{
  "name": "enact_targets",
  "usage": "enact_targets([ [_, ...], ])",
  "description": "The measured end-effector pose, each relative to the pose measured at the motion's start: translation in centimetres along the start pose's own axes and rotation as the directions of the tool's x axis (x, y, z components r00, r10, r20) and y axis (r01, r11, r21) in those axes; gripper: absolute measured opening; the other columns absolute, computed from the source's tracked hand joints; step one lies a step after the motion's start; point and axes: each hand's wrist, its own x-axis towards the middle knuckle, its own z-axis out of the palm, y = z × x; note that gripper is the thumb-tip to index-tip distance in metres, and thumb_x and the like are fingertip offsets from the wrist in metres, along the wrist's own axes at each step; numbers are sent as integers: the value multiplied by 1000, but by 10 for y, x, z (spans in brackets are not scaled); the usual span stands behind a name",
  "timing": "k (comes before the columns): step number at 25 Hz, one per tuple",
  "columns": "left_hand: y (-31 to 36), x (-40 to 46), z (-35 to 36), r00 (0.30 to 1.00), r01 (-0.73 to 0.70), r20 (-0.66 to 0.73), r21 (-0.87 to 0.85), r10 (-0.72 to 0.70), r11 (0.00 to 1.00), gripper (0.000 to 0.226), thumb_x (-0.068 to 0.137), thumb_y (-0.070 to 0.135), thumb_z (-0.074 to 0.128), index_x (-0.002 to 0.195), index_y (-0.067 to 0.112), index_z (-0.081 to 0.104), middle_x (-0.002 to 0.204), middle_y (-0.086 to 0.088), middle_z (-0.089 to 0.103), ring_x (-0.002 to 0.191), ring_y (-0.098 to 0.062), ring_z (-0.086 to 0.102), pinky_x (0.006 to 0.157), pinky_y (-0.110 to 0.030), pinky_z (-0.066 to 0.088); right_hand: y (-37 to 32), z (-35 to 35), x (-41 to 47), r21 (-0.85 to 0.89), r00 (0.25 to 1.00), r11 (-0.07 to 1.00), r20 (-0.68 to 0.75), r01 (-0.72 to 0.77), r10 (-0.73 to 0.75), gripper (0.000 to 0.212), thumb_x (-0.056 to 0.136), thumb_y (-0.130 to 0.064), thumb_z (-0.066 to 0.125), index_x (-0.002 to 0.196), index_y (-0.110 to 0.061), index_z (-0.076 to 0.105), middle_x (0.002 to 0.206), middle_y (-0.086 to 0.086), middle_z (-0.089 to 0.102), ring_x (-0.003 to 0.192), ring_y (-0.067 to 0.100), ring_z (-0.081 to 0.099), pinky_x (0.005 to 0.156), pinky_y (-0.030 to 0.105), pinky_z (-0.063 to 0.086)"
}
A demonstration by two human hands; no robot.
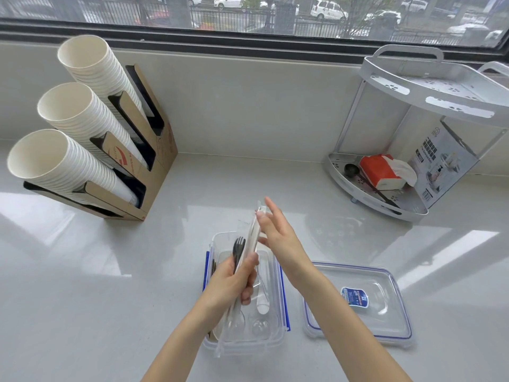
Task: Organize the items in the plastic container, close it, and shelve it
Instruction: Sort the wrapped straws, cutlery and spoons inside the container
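Note:
A clear plastic container (276, 337) with blue clips stands open on the counter in front of me, with clear plastic spoons lying in it. Above it, my left hand (231, 282) grips a bundle of wrapped cutlery (251, 238), white paper sleeves and a black fork, held upright and tilted. My right hand (275, 230) has its fingers spread and touches the top end of the bundle with its thumb. The container's lid (360, 321), clear with a blue seal and a blue label, lies flat to the right. A white two-tier corner shelf (429, 86) stands at the back right.
The shelf's lower tier holds an orange tissue pack (380, 169), a black scoop (351, 170) and a printed box (440, 164). A cardboard dispenser (143, 172) with three stacks of white paper cups stands at the left. Behind the counter runs a window sill.

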Motion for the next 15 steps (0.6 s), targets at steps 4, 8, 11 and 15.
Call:
enact_targets([
  [4, 2, -3, 3, 999, 15, 34, 17, -15, 1000, 22, 89, 27, 49, 74, 12, 44, 52, 4, 43, 34, -7, 36, 34, -18, 33, -3, 3, 1, -5, 997, 997, 4, 77, -77, 25, 97, -23, 37, 113, -25, 55, 106, -5, 63, 102, 14, 64, 100, 33, 47],
  [8, 4, -2, 1, 999, 26, 28, 6, -26, 1000, 24, 89, 27, 50, 70, 14, 41, 49, 7, 42, 34, -6, 33, 33, -17, 29, 1, 7, -4, -60, 998, 996, 28, 64, -63, 23, 96, -14, 37, 89, -19, 59, 92, -2, 67, 85, 7, 64, 75, 8, 49],
  [11, 4, -2, 2, 999, 27, 26, 17, -27, 999, 28, 89, 29, 49, 66, 15, 39, 48, 6, 38, 35, -7, 29, 34, -17, 24, 3, 6, -6, -68, 998, 997, 60, 33, -29, 19, 94, -19, 42, 85, -24, 57, 93, -5, 67, 85, 4, 63, 70, 4, 48],
  [15, 8, 2, 8, 1000, -6, -9, 134, 7, 991, 16, 90, 16, 41, 74, 17, 41, 46, 4, 31, 33, -5, 26, 33, -15, 23, 10, 10, -9, -157, 991, 988, 129, -9, 29, 49, 80, -31, 63, 123, -26, 41, 115, 7, 65, 105, 16, 61, 94, 28, 46],
])
